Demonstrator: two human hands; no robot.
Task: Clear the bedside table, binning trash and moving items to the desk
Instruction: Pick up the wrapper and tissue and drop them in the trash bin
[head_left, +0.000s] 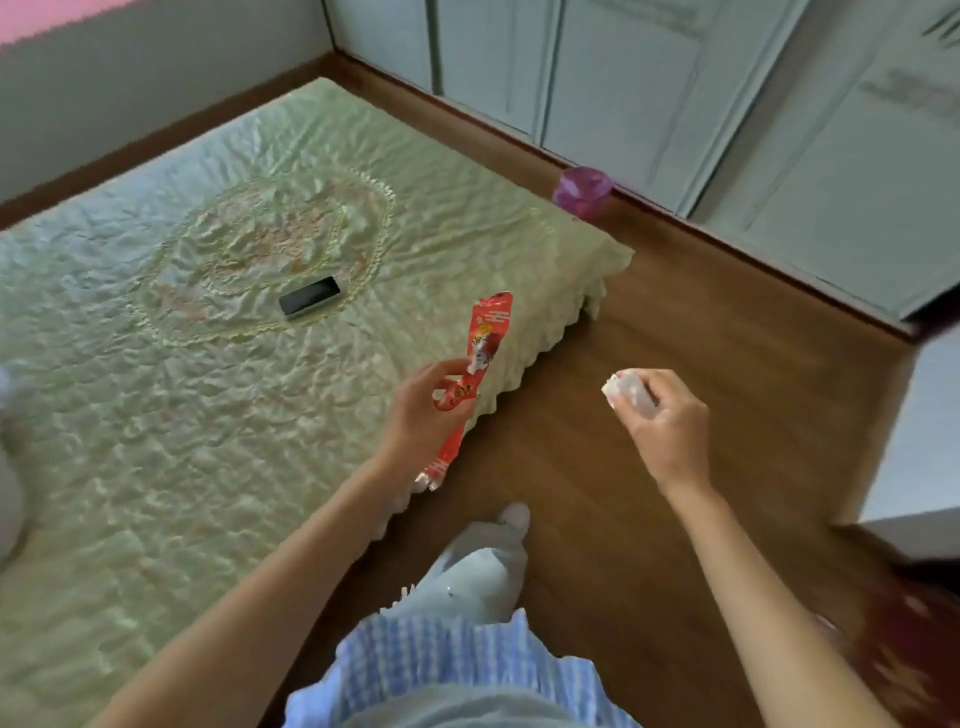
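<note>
1. Red wrapper (475, 374): a long, narrow snack packet, red with white and yellow print. Its lettering is too blurred to read. It stands nearly upright over the corner of the bed, its torn pale lower end hanging down by the bed's frill.
2. The left hand (426, 410) pinches the wrapper near its middle, thumb and fingers curled round it.
3. The right hand (662, 421) is closed round a crumpled white wad (626, 392), possibly tissue, held above the wooden floor (701, 338), well apart from the wrapper.
4. A black phone (309, 295) lies flat on the pale green quilted bedspread (182, 415), inside its embroidered oval.
5. A purple bin (582, 191) stands on the floor past the bed's far corner, near the pale cupboard doors (623, 78).
6. A checked blue garment (441, 670) and a light trouser leg (483, 566) show at the bottom.
</note>
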